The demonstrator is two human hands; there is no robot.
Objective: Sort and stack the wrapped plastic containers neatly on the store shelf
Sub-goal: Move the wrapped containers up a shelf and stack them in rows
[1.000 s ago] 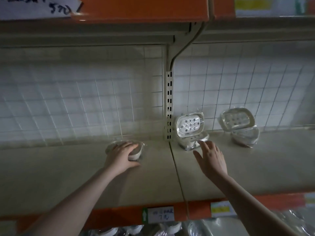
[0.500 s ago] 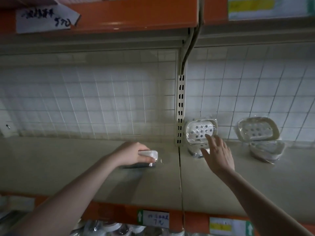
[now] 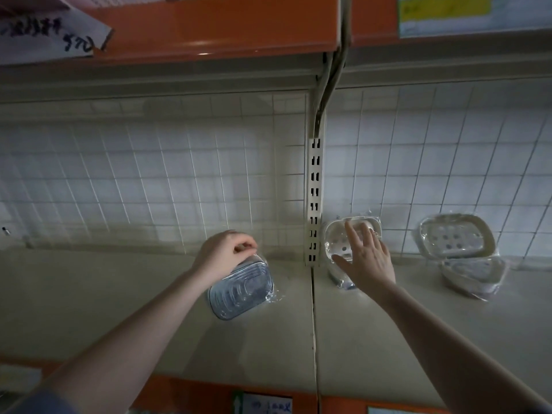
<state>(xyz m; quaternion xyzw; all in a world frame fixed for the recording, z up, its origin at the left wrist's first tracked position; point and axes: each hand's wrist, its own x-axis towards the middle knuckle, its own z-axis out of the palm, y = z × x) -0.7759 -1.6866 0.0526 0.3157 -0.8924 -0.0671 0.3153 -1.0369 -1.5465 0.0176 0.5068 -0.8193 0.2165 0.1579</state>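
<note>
A wrapped container is tilted on edge left of the slotted upright; two leaning pairs are set right of it.

A white paper tag stuck to the orange upper shelf edge, at its left end, carries dark handwriting; most of it is an unreadable scrawl, though the last marks look like "570". To the right along that edge, a printed label with a yellow band is too blurred to read. On the orange lower shelf edge, a small white price tag bears handwriting that cannot be made out.
</note>
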